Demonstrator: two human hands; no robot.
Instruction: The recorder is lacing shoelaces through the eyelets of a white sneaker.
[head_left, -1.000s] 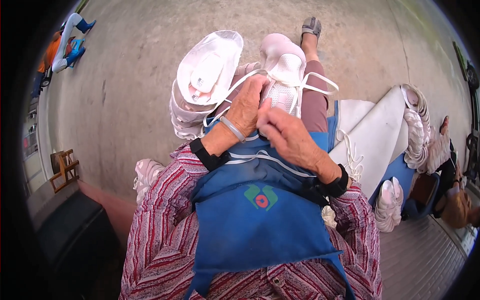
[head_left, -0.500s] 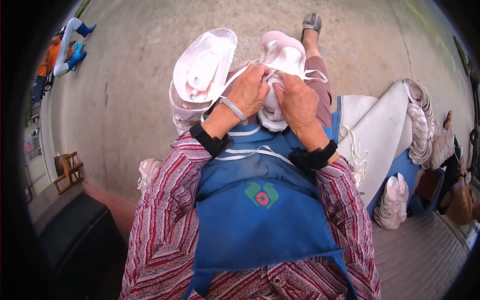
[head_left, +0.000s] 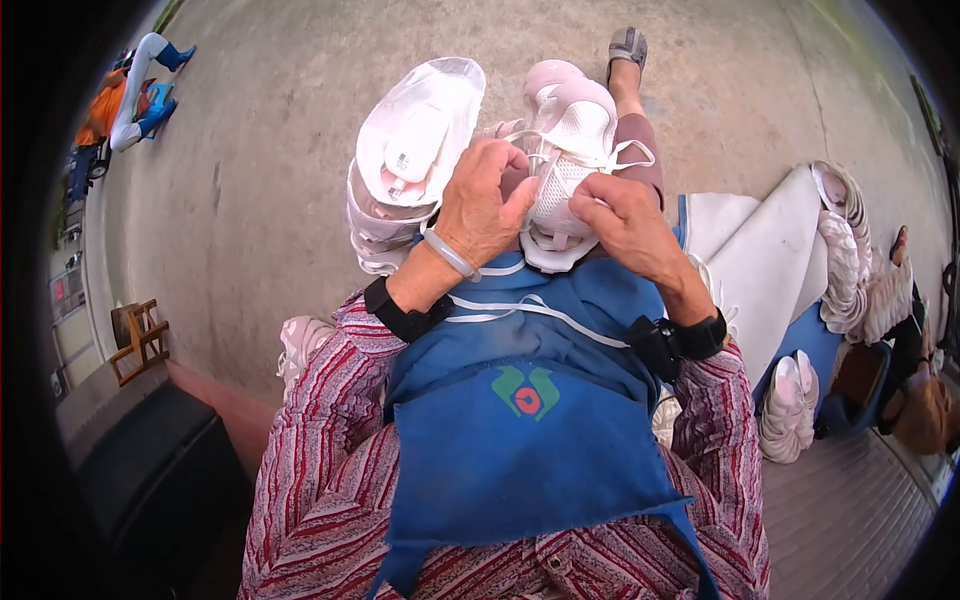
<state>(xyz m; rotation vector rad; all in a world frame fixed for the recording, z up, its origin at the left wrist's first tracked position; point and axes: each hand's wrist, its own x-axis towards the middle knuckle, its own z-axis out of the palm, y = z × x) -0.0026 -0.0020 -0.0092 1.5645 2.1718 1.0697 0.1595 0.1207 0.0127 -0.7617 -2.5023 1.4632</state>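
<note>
A white and pale pink mesh shoe (head_left: 562, 190) lies over my lap, its heel end toward me. A white shoelace (head_left: 640, 158) runs through its upper and loops out at the right. My left hand (head_left: 485, 205) is at the shoe's left edge. Its thumb and forefinger are curved with a gap between the tips, close to the lacing; its other fingers are hidden. At the opposite edge is my right hand (head_left: 632, 220), with thumb and bent forefinger pinched against the upper. What lies in that pinch is too small to make out.
White and pink uppers with a white insole-shaped piece (head_left: 415, 150) rest at my left knee. To the right, white sheets (head_left: 765, 250) lie beside stacks of shoes (head_left: 788, 408). A wooden stool (head_left: 140, 342) stands far left. Other people sit at both sides.
My hands have moved apart from their close position over the lacing. My right hand has shifted right and toward me, leaving more of the shoe uncovered.
</note>
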